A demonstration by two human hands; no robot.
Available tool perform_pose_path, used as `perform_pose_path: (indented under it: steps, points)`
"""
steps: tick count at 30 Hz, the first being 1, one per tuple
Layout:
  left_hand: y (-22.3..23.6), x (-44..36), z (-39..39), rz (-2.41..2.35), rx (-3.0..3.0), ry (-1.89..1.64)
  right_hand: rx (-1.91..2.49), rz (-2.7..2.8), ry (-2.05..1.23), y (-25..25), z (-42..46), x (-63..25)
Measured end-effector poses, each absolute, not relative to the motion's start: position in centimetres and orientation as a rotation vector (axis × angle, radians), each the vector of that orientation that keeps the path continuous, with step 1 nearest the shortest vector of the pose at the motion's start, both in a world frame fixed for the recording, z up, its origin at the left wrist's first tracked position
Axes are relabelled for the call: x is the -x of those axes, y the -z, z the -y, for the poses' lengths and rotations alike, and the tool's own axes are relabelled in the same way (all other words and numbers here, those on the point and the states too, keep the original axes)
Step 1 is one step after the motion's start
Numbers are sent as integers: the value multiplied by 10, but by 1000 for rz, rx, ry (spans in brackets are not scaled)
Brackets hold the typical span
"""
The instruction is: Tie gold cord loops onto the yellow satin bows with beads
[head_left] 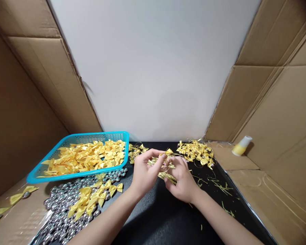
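Between thumb and forefinger, my left hand pinches a small yellow ribbon bow above the black work surface. My right hand is close against it, fingers curled in; a thin gold strand runs from the bow toward these fingers. Whether the right fingertips grip that strand is hard to see, as they are partly hidden. Beneath both hands lies a bundle of gold twist ties. Loose yellow bows rest on a spread of shiny silver beads to the left of my left forearm.
A turquoise plastic basket full of yellow bows stands at left. Bows with gold strands form a pile at back right and a smaller one behind my left hand. Gold scraps lie right. A white-and-yellow spool stands on cardboard.
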State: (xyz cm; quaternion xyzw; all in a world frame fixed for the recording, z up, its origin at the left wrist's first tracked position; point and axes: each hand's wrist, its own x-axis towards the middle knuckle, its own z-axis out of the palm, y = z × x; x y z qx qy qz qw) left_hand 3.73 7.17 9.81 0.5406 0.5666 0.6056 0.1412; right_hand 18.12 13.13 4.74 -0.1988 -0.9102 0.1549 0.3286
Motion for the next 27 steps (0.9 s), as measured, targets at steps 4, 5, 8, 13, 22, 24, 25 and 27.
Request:
perform_pose_path:
  steps: [4,5,8,13,22,24,25,27]
  points:
    - [-99,-34,-73,-1669,-1559,-1738,470,2519,-570,-41,-139,-182]
    - [-99,-33,-73,-1667,-1559,-1734,459,2538,-605,-41,-142,-183]
    - [-101,-34,-73,-1634,-1552,-1696,542,2381,-651,-52,-155,-190]
    - [-101,-41,-72,-1503,-1522,-1516,593,1910,-840,-86,-163,-205]
    - [-102,-48,-68,-1468,-1588,-1415,517,1924,-970,-99,-140,-198]
    - [-104,-47,-68,-1425,-1546,-1380,523,1961,-914,-101,-139,-197]
    - [-105,-47,-69,-1388,-1514,-1359,528,1973,-899,-101,-139,-197]
    - [-106,-45,-69,-1309,-1452,-1319,539,1990,-898,-102,-139,-198]
